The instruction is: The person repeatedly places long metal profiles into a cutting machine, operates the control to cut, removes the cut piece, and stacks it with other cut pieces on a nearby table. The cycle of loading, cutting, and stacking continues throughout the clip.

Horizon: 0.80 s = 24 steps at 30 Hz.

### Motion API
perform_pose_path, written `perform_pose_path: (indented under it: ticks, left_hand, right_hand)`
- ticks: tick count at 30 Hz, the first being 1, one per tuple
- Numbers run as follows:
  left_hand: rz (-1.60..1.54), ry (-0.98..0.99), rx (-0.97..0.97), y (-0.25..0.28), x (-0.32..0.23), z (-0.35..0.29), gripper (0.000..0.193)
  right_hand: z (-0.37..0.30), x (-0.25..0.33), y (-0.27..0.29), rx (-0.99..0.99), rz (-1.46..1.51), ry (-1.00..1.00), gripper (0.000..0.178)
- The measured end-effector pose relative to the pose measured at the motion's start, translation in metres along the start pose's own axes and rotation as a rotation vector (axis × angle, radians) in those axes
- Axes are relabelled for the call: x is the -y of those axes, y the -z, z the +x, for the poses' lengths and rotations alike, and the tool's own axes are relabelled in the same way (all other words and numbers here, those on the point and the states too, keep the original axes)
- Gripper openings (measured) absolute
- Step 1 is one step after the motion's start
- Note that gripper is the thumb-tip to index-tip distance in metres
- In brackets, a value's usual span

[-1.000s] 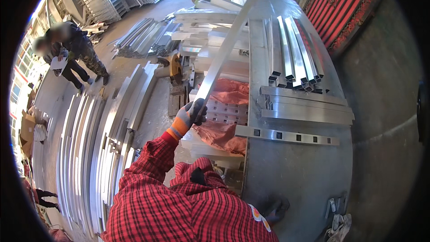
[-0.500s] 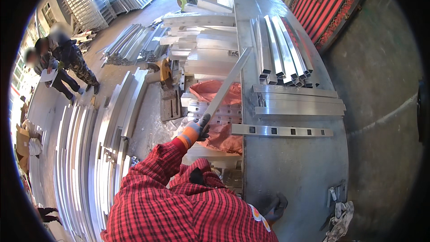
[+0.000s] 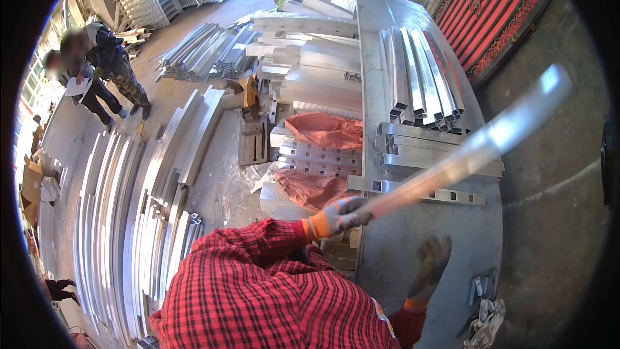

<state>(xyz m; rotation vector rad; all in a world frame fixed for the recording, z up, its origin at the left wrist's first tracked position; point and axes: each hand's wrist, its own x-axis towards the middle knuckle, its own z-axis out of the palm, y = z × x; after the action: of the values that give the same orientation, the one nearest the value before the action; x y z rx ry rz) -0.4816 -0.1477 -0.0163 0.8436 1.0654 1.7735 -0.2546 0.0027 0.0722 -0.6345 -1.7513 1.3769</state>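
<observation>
My left hand (image 3: 340, 215), in a grey glove with an orange cuff, is closed round one end of a long silver metal tube (image 3: 465, 148). The tube slants up and away to the right above the steel table (image 3: 395, 236), its far end blurred and out past the table's right edge. Over the near part of the table is my right hand (image 3: 433, 262), gloved, with fingers apart and nothing in it. Beneath the raised tube lies a flat bar with square holes (image 3: 464, 196), partly covered by it. Short rectangular tubes (image 3: 403, 141) lie crosswise just beyond.
Square tubes (image 3: 423, 77) lie lengthwise farther up the table. A clamp-like metal fitting (image 3: 479, 287) and a crumpled rag (image 3: 489, 323) are at its near right corner. Stacked profiles (image 3: 323, 84) and red sheeting (image 3: 323, 130) stand left of it. Two people (image 3: 106, 71) stand far left.
My left hand has swung the tube rightward, from beside the table to across it. My right hand has risen and opened over the tabletop. The view has shifted slightly.
</observation>
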Motion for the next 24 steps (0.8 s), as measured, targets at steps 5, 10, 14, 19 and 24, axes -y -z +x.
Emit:
perform_pose_path:
  ticks: [5,10,14,19,24]
  left_hand:
    - [0.637,-0.217,0.174,-0.030,0.021,0.002,0.066]
    - [1.115,-0.155,0.003,-0.036,0.020,0.023,0.085]
    - [1.121,-0.137,-0.059,-0.036,0.012,0.019,0.092]
    - [1.080,-0.221,-0.063,-0.029,0.008,0.017,0.091]
    - [1.062,-0.281,0.041,-0.046,-0.013,0.026,0.090]
  right_hand:
    - [0.045,0.026,-0.031,0.021,0.245,0.080,0.062]
    - [0.047,0.031,-0.046,0.077,0.055,0.299,0.052]
    - [0.048,-0.033,-0.034,-0.044,0.192,0.086,0.059]
    - [0.039,-0.031,-0.023,-0.036,0.136,0.274,0.043]
    - [0.021,-0.067,0.006,-0.151,0.136,0.384,0.047]
